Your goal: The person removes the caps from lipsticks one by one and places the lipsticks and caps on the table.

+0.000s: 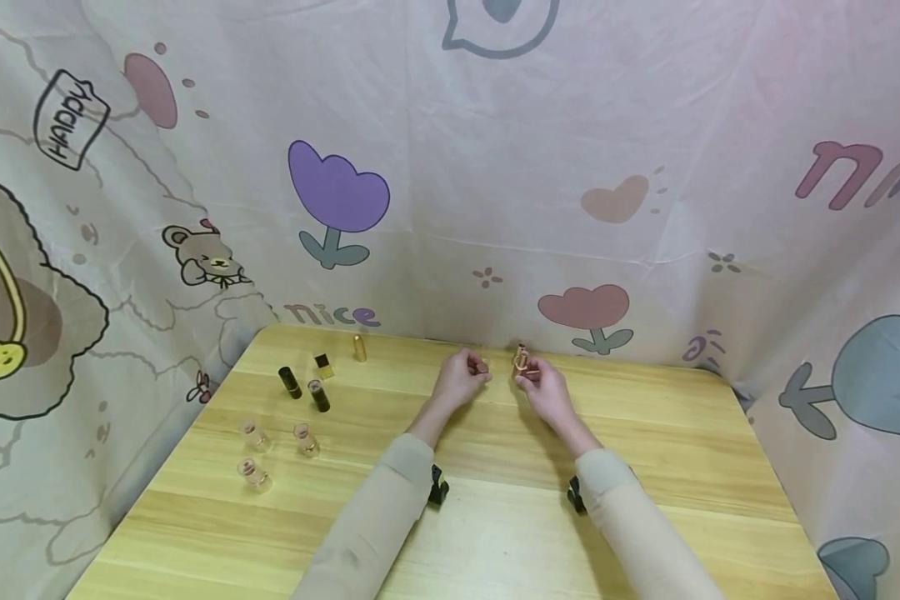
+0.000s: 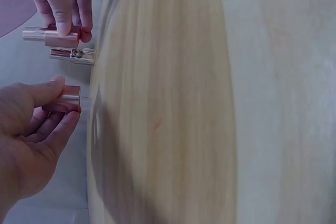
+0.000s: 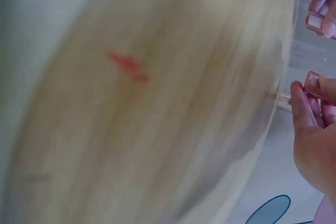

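Observation:
My left hand (image 1: 461, 379) pinches a short rose-gold lipstick cap (image 2: 68, 98) between thumb and fingers, above the table near its back edge. To its right, my right hand (image 1: 549, 390) grips an upright rose-gold lipstick tube (image 2: 62, 37) whose narrower shiny part sticks up bare. Close beside that tube, another shiny rose-gold lipstick tube (image 2: 72, 55) stands on the table. In the head view the two tubes overlap near the right fingertips. The right wrist view shows the right hand (image 3: 315, 145) at its edge, its tube partly cut off.
On the left of the wooden table (image 1: 495, 533) stand black lipsticks (image 1: 289, 382), a black-and-gold one (image 1: 323, 366), a gold tube (image 1: 359, 348) and several clear pinkish tubes (image 1: 255, 475). A printed cloth (image 1: 457, 167) hangs right behind the back edge.

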The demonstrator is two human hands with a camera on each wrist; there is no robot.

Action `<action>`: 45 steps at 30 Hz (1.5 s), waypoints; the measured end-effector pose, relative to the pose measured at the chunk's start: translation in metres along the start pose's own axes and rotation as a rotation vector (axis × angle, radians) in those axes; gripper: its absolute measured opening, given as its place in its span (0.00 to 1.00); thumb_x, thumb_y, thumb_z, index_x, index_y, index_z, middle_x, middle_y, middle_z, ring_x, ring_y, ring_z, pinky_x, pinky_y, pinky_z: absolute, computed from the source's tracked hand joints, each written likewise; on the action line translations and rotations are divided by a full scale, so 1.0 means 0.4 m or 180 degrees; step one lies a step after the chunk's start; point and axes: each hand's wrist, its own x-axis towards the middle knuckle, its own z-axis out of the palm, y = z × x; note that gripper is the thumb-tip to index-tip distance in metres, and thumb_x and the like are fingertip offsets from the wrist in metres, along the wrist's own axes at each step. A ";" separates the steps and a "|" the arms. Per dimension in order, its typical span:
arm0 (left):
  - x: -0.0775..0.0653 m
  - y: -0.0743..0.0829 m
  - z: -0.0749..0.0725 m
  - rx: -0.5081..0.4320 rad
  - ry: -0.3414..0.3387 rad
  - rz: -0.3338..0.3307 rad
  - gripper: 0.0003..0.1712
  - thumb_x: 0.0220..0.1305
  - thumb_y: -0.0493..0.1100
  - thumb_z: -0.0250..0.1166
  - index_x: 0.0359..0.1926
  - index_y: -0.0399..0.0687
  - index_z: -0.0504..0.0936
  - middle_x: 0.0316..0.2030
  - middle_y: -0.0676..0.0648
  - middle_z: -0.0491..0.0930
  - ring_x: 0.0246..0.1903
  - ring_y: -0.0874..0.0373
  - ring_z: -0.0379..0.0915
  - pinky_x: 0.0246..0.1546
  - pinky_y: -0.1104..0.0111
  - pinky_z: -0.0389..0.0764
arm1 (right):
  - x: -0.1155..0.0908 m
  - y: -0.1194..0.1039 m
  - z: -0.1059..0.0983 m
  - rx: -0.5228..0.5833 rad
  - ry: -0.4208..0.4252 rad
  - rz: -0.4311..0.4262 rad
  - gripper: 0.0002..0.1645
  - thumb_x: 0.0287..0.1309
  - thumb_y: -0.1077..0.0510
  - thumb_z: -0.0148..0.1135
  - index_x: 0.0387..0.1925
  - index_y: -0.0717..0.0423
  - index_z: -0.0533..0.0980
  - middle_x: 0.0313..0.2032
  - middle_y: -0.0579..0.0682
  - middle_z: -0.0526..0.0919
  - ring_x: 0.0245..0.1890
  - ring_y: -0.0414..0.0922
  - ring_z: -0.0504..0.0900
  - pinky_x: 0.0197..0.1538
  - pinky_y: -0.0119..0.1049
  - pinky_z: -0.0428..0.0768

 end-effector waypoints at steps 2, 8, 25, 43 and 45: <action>0.000 0.001 0.003 -0.0008 -0.0026 -0.0012 0.15 0.61 0.32 0.75 0.45 0.34 0.80 0.39 0.42 0.84 0.40 0.51 0.82 0.45 0.66 0.87 | 0.001 0.004 0.000 -0.0045 -0.0027 -0.0001 0.16 0.65 0.70 0.66 0.52 0.72 0.75 0.49 0.68 0.83 0.49 0.62 0.86 0.53 0.45 0.89; 0.003 -0.001 0.012 -0.0042 -0.0081 -0.0049 0.15 0.61 0.31 0.75 0.46 0.34 0.80 0.38 0.42 0.84 0.39 0.52 0.82 0.45 0.66 0.87 | 0.009 0.022 0.004 -0.0293 -0.0101 0.0000 0.16 0.63 0.70 0.68 0.50 0.71 0.75 0.46 0.65 0.84 0.49 0.59 0.85 0.57 0.47 0.87; 0.015 -0.032 0.028 0.0058 -0.0157 -0.0072 0.15 0.61 0.31 0.75 0.45 0.36 0.79 0.42 0.43 0.83 0.41 0.54 0.81 0.45 0.68 0.86 | 0.017 0.032 0.005 -0.0566 -0.0273 -0.0024 0.18 0.62 0.69 0.70 0.51 0.70 0.75 0.46 0.64 0.84 0.48 0.58 0.84 0.56 0.49 0.86; -0.016 -0.038 -0.016 0.0103 -0.0267 -0.0144 0.30 0.58 0.28 0.73 0.61 0.31 0.73 0.54 0.36 0.76 0.56 0.43 0.76 0.61 0.57 0.82 | 0.026 0.042 -0.008 -0.0592 -0.0500 0.0099 0.16 0.66 0.65 0.68 0.51 0.67 0.75 0.48 0.63 0.83 0.51 0.57 0.83 0.60 0.50 0.84; -0.025 -0.041 -0.030 0.0058 -0.0166 -0.0195 0.32 0.58 0.28 0.74 0.62 0.32 0.73 0.57 0.36 0.75 0.58 0.42 0.75 0.63 0.56 0.81 | 0.028 0.041 -0.007 -0.0593 -0.0507 0.0102 0.16 0.66 0.65 0.68 0.52 0.67 0.75 0.48 0.62 0.83 0.52 0.57 0.83 0.60 0.50 0.84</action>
